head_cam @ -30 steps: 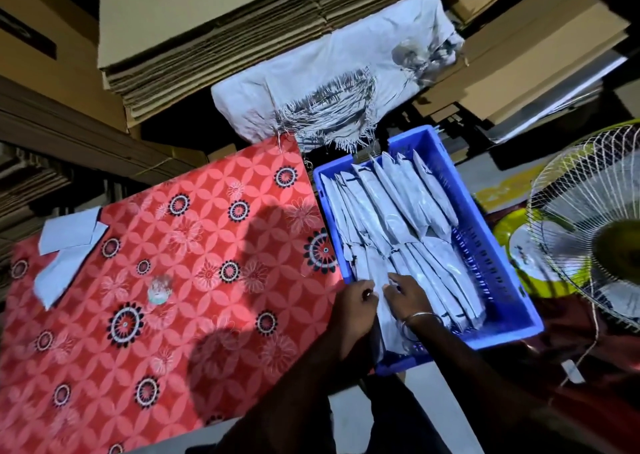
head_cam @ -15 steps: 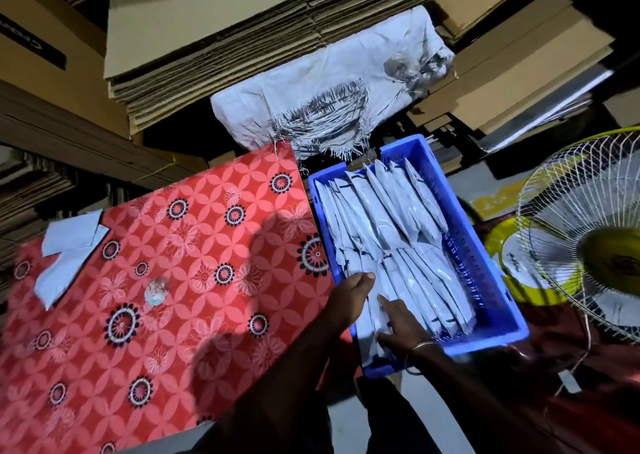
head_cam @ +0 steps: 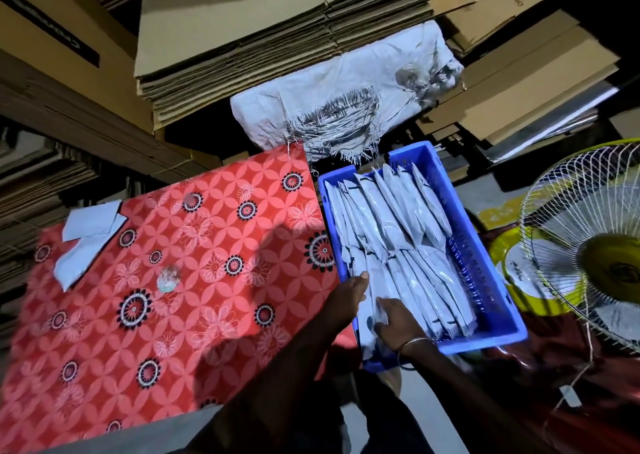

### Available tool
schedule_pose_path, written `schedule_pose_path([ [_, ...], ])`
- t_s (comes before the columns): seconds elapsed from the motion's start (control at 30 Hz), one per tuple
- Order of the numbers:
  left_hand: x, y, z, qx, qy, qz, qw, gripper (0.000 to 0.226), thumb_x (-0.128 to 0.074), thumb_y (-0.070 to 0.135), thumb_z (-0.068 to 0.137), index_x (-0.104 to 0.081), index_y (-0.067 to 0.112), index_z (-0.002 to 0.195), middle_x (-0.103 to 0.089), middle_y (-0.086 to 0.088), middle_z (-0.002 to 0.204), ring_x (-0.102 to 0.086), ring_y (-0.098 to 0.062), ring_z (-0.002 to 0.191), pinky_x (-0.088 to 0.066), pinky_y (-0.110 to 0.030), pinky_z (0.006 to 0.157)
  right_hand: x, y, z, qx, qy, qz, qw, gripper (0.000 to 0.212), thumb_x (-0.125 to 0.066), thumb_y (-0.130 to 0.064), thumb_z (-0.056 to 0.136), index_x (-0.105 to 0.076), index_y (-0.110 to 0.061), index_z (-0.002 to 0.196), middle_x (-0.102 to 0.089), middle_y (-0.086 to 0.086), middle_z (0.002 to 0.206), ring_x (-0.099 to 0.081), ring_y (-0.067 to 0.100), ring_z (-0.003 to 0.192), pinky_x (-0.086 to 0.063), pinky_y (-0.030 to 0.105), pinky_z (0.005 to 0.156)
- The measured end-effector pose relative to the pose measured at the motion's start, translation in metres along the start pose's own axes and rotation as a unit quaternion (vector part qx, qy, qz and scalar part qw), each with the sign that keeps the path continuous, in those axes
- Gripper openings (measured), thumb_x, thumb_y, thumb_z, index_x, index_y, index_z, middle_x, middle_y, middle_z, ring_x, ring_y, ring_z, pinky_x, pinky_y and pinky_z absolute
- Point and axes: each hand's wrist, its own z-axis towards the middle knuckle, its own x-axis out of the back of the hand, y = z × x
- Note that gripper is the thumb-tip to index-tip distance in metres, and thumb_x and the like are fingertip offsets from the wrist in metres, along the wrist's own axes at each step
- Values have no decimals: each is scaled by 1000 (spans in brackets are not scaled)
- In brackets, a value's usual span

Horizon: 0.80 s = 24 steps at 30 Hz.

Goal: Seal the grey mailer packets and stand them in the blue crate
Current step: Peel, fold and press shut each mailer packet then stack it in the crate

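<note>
**Packet being seated at the near-left corner of the crate**

The grey, flat plastic-film mailer packet (head_cam: 372,301) in hand stands on edge at the near-left corner of the blue, perforated plastic crate (head_cam: 485,280), against the row of sealed grey mailer packets (head_cam: 398,232) already filed there in two overlapping ranks. The left hand (head_cam: 348,292) lies along the packet's left face at the crate's left wall, fingers fairly straight and pressing rather than curled round it. The right hand (head_cam: 394,318), a thin metal bangle (head_cam: 414,344) on its wrist, rests on the packet's near top edge; whether its fingers pinch the film or merely press on it cannot be told in the dim light.

Handling assessment: the packets appear light, soft and limp, with a slick film surface, so one is likely to sag or slide if taken by a corner. The firmer hold looks to be along the top edge or flat on both faces, letting neighbouring packets brace it upright. No fragility is evident.

The crate sits just beside a table under a red, floral-patterned cloth (head_cam: 180,280), which carries loose white paper slips (head_cam: 88,242) at its far-left corner. Stacks of flattened brown cardboard cartons (head_cam: 277,34) and a frayed white woven sack (head_cam: 346,107) stand behind. A white wire-guarded fan (head_cam: 588,245) stands to the right. Lighting is poor.
</note>
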Motion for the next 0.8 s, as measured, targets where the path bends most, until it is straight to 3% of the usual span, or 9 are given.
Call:
schedule_pose_path([
  [0.07,11,-4,-7,1,27,-55,998,37,-59,53,98,-65,23,118,-61,2,119,-58,-14,104,-45,-24,82,0,-12,-1,23,68,38,997,58,-65,-24,83,-56,-6,137,-57,16,129,-51,32,126,-37,32,106],
  [0.1,18,-6,-12,-13,39,-75,996,29,-57,43,103,-64,19,119,-62,-1,116,-58,-15,100,-46,-17,74,0,-20,-2,40,101,63,992,55,-66,-20,82,-58,-8,135,-58,12,124,-53,31,122,-39,31,103],
  [0.2,41,-15,-33,-47,71,-112,990,20,-55,36,105,-66,19,104,-67,-3,98,-58,-8,75,-39,-14,53,-3,-55,-6,104,148,107,978,46,-65,-21,82,-64,-10,127,-57,4,113,-59,26,110,-46,36,98],
  [0.27,58,-16,-49,-55,97,-152,982,20,-52,29,106,-67,18,98,-67,-1,90,-57,-9,71,-40,-17,55,-10,-80,-9,141,138,109,974,45,-60,-31,79,-67,-15,121,-59,0,108,-60,20,104,-48,34,95],
  [0.37,93,-27,-75,-66,145,-190,969,25,-56,40,103,-69,19,97,-71,2,93,-62,-14,78,-44,-26,69,-32,-111,-5,189,107,79,973,37,-60,-30,83,-71,-22,118,-64,-3,108,-62,14,104,-49,30,94],
  [0.53,160,-74,-118,-46,224,-260,938,29,-54,44,104,-70,20,96,-72,6,84,-58,-18,76,-41,-25,64,-86,-162,-5,250,51,30,966,32,-61,-18,91,-69,-19,122,-68,0,111,-65,17,102,-52,33,90],
  [0.63,205,-117,-139,-31,255,-298,919,35,-59,54,98,-72,21,99,-76,-1,93,-60,-23,80,-42,-28,66,-121,-196,-19,267,-7,8,964,40,-62,-23,94,-60,-23,134,-69,-2,104,-63,14,91,-47,21,79],
  [0.7,233,-148,-151,-27,266,-327,906,36,-53,50,102,-72,20,100,-75,-5,92,-59,-23,72,-40,-27,64,-146,-213,-25,276,-45,-19,960,49,-66,-15,92,-54,-26,138,-66,-3,93,-58,9,81,-39,7,71],
  [0.8,279,-195,-164,-19,277,-350,895,35,-56,47,102,-71,15,102,-72,-3,80,-52,-15,56,-34,-21,55,-187,-235,-31,290,-63,-27,955,51,-68,-12,90,-54,-30,137,-64,-14,83,-59,-6,78,-39,9,69],
])
